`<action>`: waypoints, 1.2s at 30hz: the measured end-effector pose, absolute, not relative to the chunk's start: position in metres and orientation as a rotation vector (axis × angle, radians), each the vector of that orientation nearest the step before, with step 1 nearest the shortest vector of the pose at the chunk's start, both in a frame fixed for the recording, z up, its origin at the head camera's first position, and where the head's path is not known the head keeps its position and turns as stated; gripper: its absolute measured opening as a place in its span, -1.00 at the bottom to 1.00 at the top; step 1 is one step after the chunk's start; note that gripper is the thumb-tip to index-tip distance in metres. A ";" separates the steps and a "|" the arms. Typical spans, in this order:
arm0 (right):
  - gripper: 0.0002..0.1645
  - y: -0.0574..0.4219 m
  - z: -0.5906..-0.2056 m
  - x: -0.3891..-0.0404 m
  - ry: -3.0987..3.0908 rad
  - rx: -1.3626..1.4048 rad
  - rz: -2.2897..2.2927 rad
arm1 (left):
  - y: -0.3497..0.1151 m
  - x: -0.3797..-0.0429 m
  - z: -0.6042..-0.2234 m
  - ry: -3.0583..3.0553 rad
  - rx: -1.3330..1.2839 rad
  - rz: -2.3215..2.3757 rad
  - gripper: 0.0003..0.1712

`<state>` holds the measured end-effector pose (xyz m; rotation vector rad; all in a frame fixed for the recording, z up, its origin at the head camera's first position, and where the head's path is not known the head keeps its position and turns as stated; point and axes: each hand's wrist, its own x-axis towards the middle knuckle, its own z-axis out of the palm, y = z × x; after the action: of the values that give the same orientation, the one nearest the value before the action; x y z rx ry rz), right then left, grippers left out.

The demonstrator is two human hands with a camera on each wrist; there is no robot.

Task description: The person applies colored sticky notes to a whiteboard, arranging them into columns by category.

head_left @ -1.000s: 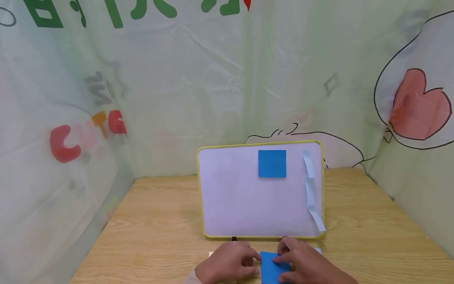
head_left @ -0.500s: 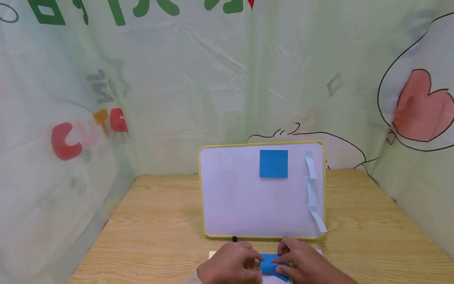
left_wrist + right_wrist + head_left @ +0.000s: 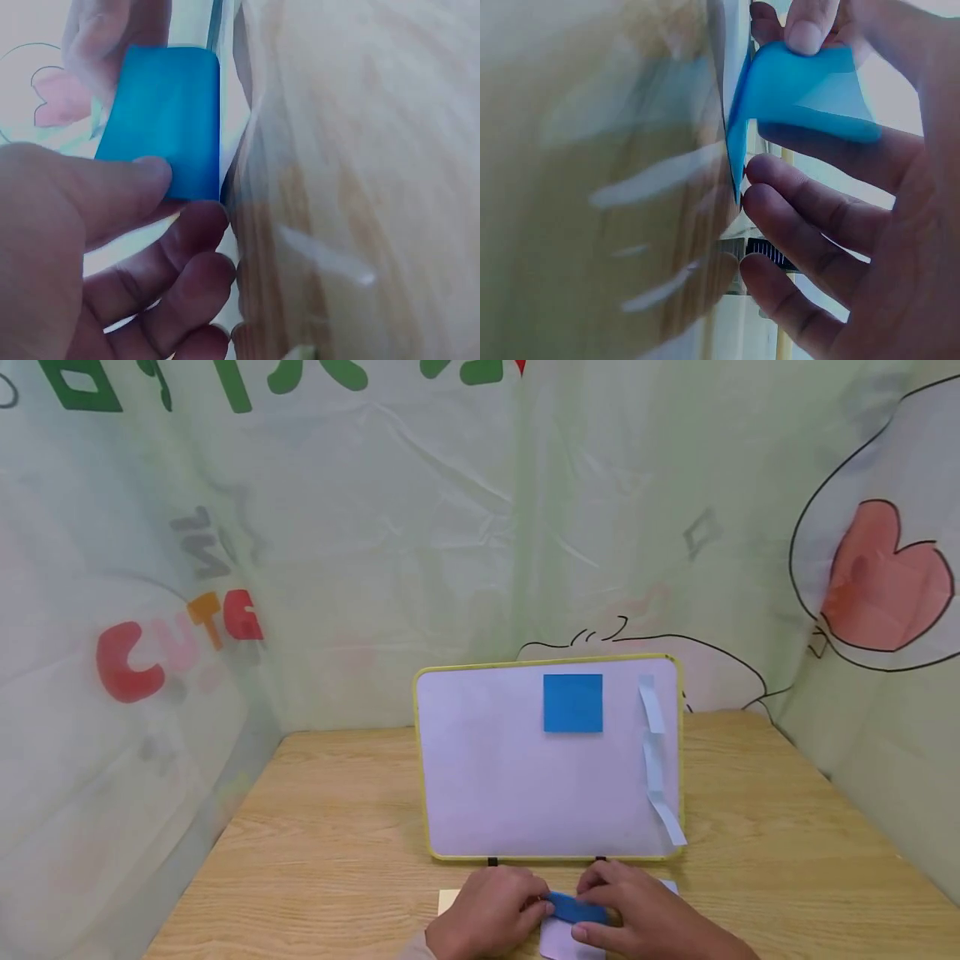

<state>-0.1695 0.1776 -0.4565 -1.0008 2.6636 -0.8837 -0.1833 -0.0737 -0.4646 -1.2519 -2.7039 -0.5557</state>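
A blue sticky note (image 3: 576, 907) is bowed up between my two hands, above a pale lavender pad (image 3: 564, 941) on the table. My left hand (image 3: 491, 907) pinches the note's left end; in the left wrist view the thumb (image 3: 146, 180) lies flat on the blue sheet (image 3: 169, 112). The right hand (image 3: 647, 910) has its index finger at the note's far right edge and its thumb on the near side, over the pad. The right wrist view shows the curled blue sheet (image 3: 802, 94) lying against the right index finger, with the other fingertips by the tabletop.
Behind the hands stands a yellow-framed whiteboard (image 3: 495, 760). It bears a flat blue square note (image 3: 573, 703) and, down its right side, several pale blue strips (image 3: 653, 760). A cream-coloured sheet (image 3: 447, 900) shows left of the hands. A printed curtain (image 3: 390, 568) encloses the wooden table (image 3: 337, 827).
The blue note lay flat one second ago; its near edge has since lifted and rolled away, uncovering the lavender pad. My left thumb has closed onto its left end.
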 end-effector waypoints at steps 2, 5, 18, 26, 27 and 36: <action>-0.56 0.177 -0.455 -0.169 2.668 -0.965 -0.875 | -0.072 -0.184 -0.464 -2.739 -1.216 -0.578 -0.81; -0.62 0.178 -0.454 -0.169 2.696 -0.963 -0.858 | -0.071 -0.184 -0.464 -2.788 -1.161 -0.597 -0.80; -0.79 0.181 -0.455 -0.168 2.742 -0.869 -1.067 | -0.064 -0.185 -0.469 -2.837 -1.056 -0.583 -0.57; -0.71 0.183 -0.458 -0.169 2.709 -0.801 -1.146 | -0.059 -0.183 -0.466 -2.900 -0.943 -0.630 -0.63; -0.71 0.183 -0.458 -0.169 2.706 -0.808 -1.153 | -0.059 -0.182 -0.466 -2.908 -0.933 -0.631 -0.62; -0.69 0.186 -0.462 -0.169 2.712 -0.884 -1.201 | -0.057 -0.179 -0.463 -2.969 -0.866 -0.686 -0.68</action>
<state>-0.1693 0.1856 -0.4619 -0.8839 2.7116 -1.2012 -0.1791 -0.0565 -0.4635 -0.8658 -2.9692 -0.6857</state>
